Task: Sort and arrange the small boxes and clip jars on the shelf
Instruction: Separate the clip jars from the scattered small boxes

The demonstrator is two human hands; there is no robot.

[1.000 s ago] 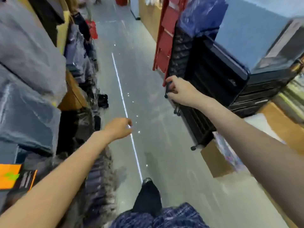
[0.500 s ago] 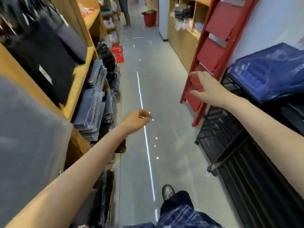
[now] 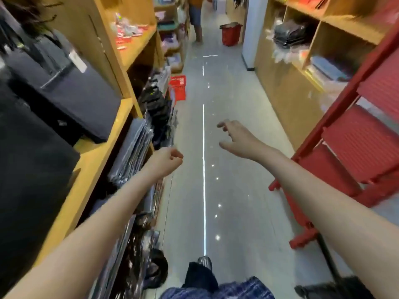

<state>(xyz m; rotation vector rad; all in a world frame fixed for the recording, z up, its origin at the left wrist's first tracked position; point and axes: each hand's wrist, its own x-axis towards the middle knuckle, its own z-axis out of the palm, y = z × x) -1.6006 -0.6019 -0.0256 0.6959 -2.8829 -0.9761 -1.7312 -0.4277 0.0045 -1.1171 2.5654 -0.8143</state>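
Head view looked down a shop aisle, and nearest was the person's own foot (image 3: 204,262) on the glossy floor (image 3: 237,190). Both hands were empty and well apart: the left hand (image 3: 166,161) was curled into a loose fist beside the packaged goods (image 3: 131,152) on the left shelf (image 3: 97,160), and the right hand (image 3: 235,137) hung over the floor with fingers spread. No small boxes or clip jars could be made out; blurred items further off might have been stock. A red stepladder (image 3: 345,147) stood close on the right, so a swinging right arm or a foot could probably have caught it. Beyond, a red basket (image 3: 179,87) jutted into the aisle, a likely trip, and another person (image 3: 196,18) stood near a red bucket (image 3: 231,33), where a collision seemed possible
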